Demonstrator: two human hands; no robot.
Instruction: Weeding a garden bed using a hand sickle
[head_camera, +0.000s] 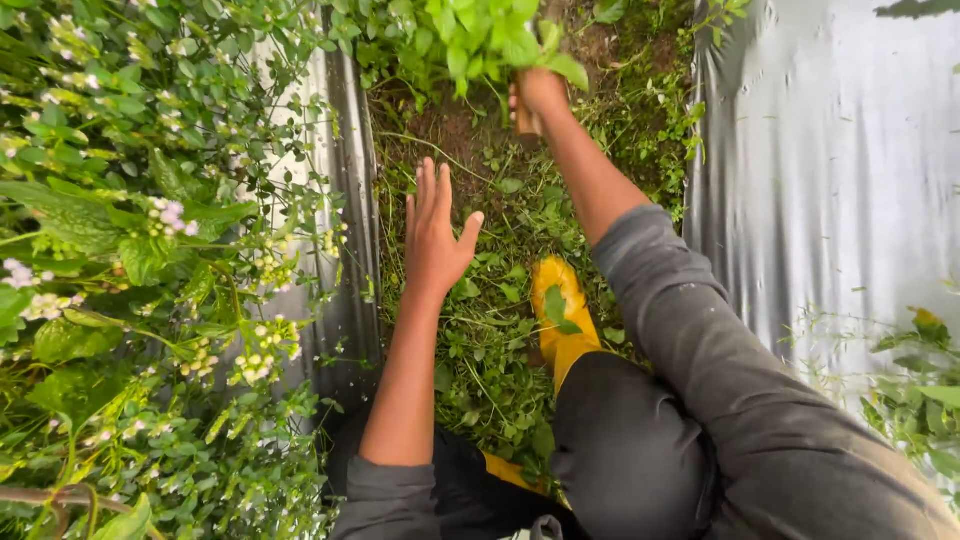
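right hand (538, 95) at 12 o'clock: fingers clenched round weed (480, 35) stems, gripping to uproot. left hand (433, 235) at centre: fingers spread, hovering over weedy furrow (500, 330).

Soft overcast daylight, pale glare on the plastic sheeting (830, 150), slight edge blur.

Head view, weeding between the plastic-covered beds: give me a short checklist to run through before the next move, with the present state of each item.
1. Right hand closed on the wooden handle: ok.
2. Tool's working end visible: not ok, hidden under the leafy weed clump.
3. Left hand free: ok, open with fingers spread above the ground weeds, holding nothing.
4. Left hand apart from the tool: ok, it sits nearer the body.
5. Yellow boot away from the handle: ok, planted in the weedy furrow.
6. Silver plastic sheet intact near the work: cannot tell.
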